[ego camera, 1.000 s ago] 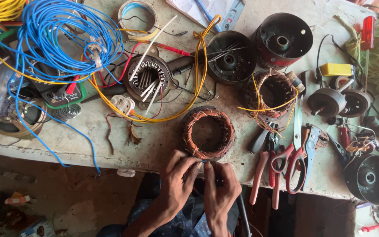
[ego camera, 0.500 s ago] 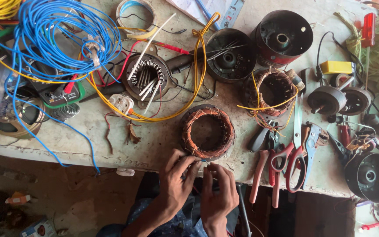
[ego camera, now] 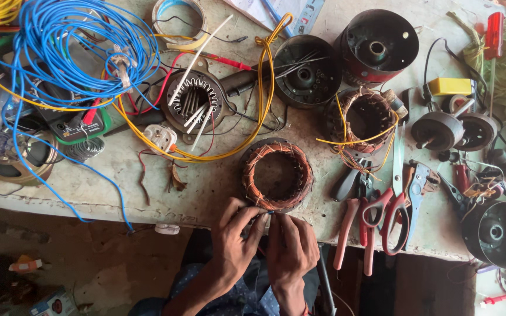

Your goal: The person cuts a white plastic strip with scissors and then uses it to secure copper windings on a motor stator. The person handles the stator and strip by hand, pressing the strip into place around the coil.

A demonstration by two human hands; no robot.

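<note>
Both hands (ego camera: 267,240) closed in—copper stator (ego camera: 277,174) just beyond.

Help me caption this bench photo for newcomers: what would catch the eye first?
Probably the blue wire tangle at the bench's upper left, with yellow wire looping out of it toward the middle. Next, the copper-wound stator near the front edge, right above the left hand and right hand, which pinch something small between their fingertips. To the right lie red-handled scissors and pliers.
</note>
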